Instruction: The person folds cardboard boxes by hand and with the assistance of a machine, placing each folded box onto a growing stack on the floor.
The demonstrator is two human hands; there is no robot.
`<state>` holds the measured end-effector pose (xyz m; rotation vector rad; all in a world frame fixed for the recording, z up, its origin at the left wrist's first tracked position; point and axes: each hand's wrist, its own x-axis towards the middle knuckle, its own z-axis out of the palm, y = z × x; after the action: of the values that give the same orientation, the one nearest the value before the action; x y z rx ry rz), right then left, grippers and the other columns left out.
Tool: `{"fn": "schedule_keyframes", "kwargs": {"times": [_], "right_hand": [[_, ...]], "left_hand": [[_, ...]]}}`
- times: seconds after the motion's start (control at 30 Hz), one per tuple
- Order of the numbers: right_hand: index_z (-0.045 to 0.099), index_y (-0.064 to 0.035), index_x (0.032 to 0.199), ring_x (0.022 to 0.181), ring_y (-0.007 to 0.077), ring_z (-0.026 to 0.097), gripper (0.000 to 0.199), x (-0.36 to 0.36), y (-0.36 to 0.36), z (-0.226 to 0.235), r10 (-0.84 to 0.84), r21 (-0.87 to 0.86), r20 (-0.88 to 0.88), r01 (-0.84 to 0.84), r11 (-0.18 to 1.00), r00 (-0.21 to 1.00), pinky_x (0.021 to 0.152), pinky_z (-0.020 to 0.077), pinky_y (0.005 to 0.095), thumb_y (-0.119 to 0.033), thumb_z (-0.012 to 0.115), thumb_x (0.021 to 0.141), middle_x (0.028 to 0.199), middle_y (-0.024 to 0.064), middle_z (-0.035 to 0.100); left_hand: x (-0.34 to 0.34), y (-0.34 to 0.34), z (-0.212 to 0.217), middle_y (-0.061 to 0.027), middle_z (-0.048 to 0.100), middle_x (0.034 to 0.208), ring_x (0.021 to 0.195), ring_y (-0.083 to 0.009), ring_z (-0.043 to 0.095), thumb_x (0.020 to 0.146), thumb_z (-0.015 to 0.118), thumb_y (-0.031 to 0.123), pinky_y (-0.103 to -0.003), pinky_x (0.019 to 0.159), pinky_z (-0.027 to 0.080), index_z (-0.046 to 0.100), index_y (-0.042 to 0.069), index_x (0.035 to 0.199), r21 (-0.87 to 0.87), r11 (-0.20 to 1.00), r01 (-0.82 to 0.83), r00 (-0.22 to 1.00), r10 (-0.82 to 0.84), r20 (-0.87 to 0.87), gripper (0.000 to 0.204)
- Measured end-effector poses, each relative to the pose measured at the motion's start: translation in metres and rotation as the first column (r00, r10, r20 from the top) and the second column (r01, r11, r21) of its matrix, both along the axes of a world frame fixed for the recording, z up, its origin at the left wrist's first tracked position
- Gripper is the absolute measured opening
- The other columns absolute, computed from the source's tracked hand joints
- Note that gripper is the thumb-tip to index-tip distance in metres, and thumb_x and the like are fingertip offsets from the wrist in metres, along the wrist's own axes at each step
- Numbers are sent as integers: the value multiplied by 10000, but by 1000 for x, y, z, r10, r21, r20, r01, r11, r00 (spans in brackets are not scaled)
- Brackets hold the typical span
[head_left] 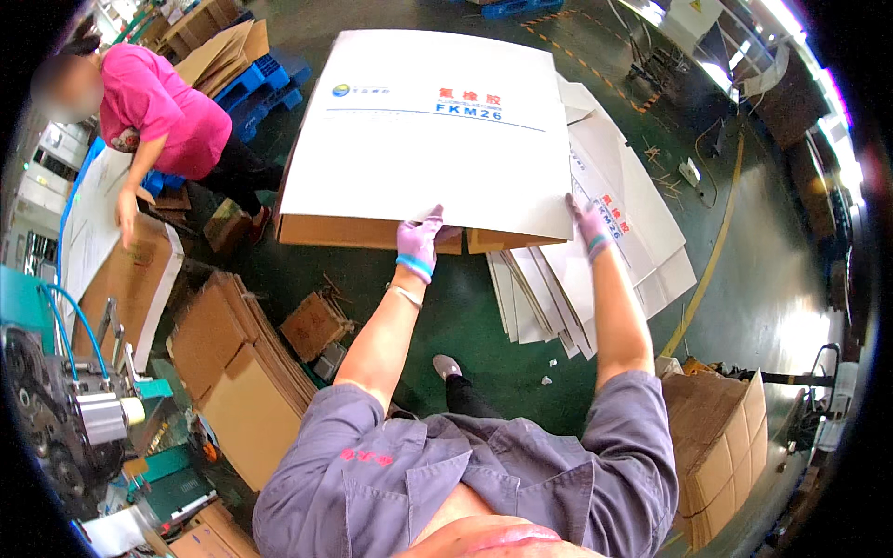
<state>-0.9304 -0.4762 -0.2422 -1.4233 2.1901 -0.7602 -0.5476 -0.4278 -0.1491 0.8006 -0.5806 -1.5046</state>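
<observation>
carton [423, 163] in hands [418, 245], white pile [651, 209] beside, co-worker [163, 112]

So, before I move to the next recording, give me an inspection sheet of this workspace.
Surface: green floor with a yellow line at right.
Things: white carton, brown showing along its near edge; white sheets fanned beside and beyond it.
Clutter: white scraps on the floor; brown cardboard stack at left.
Hands: left hand grips the carton's near edge; right hand is at its near right corner, grip unclear. Both gloved.
Cables: blue hoses at the machine.
Surroundings: co-worker in pink at left; blue pallet behind.
</observation>
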Motion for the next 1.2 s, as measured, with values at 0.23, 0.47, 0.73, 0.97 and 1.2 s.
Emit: {"fn": "schedule_keyframes", "kwargs": {"times": [0.23, 0.47, 0.73, 0.97, 1.2], "right_hand": [[453, 36, 1259, 977, 213, 605, 539, 147, 32, 96, 281, -274, 939, -61, 960, 199, 833, 499, 348, -189, 674, 822, 1120, 126, 590], [414, 90, 1267, 1065, 266, 573, 563, 98, 84, 129, 429, -417, 903, 245, 875, 6, 928, 472, 373, -93, 639, 784, 1170, 161, 553], [503, -50, 1198, 899, 196, 598, 412, -34, 179, 22, -105, -96, 944, 563, 821, 314, 758, 500, 300, -213, 652, 850, 1008, 83, 602], [221, -19, 1439, 1360, 300, 259, 792, -9, 178, 28, -136, 63, -583, 212, 975, 801, 1141, 234, 390, -357, 618, 843, 1470, 180, 276], [384, -20, 1372, 1351, 306, 294, 691, 42, 97, -60, 549, 560, -509, -230, 796, 663, 1120, 231, 373, -487, 495, 875, 1446, 153, 353]], "left_hand": [[62, -6, 73, -154, 671, 886, 795, -231, 680, 795, 510, -55, -362, 646, 628, 640, -32, 842, -211, 974, -80, 967, 127, 220, 140], [-6, -1, 118, -57, 655, 698, 603, -96, 628, 870, 658, 257, -240, 525, 534, 689, -6, 784, -341, 925, 168, 750, 104, 653, 279], [-157, -13, 62, -169, 658, 822, 727, -272, 637, 873, 607, 334, -341, 700, 549, 612, -45, 974, 123, 876, 467, 577, -407, 708, 393], [-114, 10, -90, -175, 658, 1005, 930, -297, 628, 865, 562, 469, -374, 846, 478, 504, 12, 1256, 378, 666, 643, 244, -646, 724, 605], [62, 146, -145, -177, 600, 1178, 1117, -298, 561, 869, 561, 426, -362, 953, 426, 531, 58, 1239, 527, 740, 417, 242, -650, 721, 522]]}}
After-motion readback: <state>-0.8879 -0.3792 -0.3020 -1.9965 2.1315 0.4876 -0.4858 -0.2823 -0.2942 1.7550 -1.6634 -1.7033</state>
